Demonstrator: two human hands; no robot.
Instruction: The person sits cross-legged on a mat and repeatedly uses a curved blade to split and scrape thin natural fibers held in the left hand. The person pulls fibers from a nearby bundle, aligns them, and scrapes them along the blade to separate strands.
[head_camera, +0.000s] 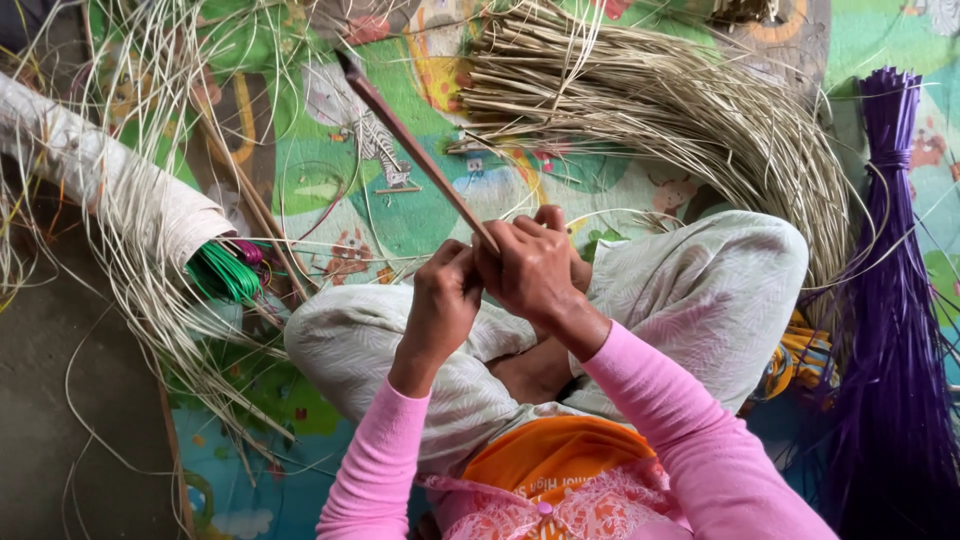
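stick's (415, 150) held end hidden, purple bundle (890, 330) perhaps cropped

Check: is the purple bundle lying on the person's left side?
No. The purple bundle lies at the right edge of the head view, beside the right knee, while the green strands lie on the left side.

1. Wrapped bundle (110, 185): lies at 9 to 10 o'clock, a long roll in whitish paper-like wrapping, tilted down toward the centre. Green strands (222, 272) protrude from its open lower end.
2. Printed patch (560, 482): sits at 6 o'clock on the orange garment, with pale lettering, partly covered by pink fabric.
3. Signs and screens: none visible.
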